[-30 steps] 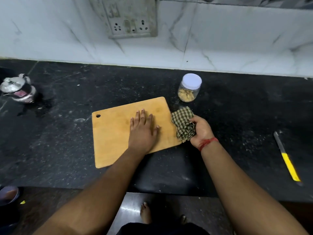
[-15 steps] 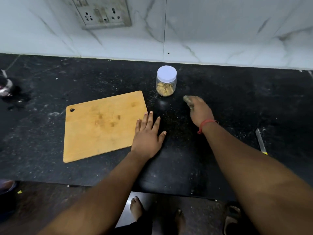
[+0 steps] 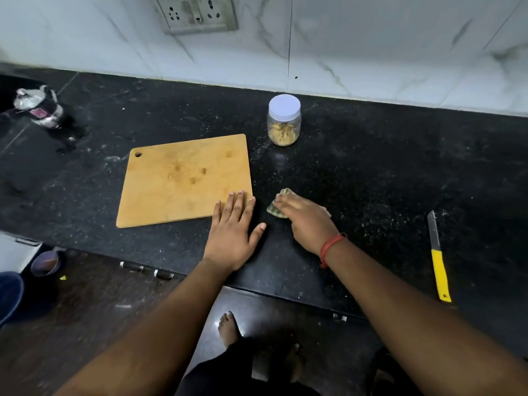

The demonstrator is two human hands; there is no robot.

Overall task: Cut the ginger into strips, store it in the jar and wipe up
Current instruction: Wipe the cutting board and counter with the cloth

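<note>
Cloth (image 3: 276, 209) is now off the board and down on the black counter (image 3: 385, 181), at 3 o'clock of the board's near right corner; a second ago it was held bunched at the board's right edge. Right hand (image 3: 307, 220) lies over it, pressing it flat to the counter, fingers mostly hidden in blur so I cannot tell if they curl round the cloth. Left hand (image 3: 235, 228) has slid from mid-board to the near right corner: fingers straight and slightly spread, tips on the cutting board (image 3: 183, 181), palm on the counter, steadying. Board surface shows only faint damp marks, no ginger left. Judgement: board wipe looks done, wiping has moved on to the counter, so this is the last stage.

Jar (image 3: 284, 121) stands upright at 12 o'clock of the cloth, just past the board's far right corner, white lid on, pale ginger strips (image 3: 283, 132) filling roughly the lower half. Knife (image 3: 437, 252), yellow handle, lies at 3 o'clock, well apart from the right hand. Steel kettle-like vessel (image 3: 40, 110) at far 10 o'clock, contents not visible
</note>
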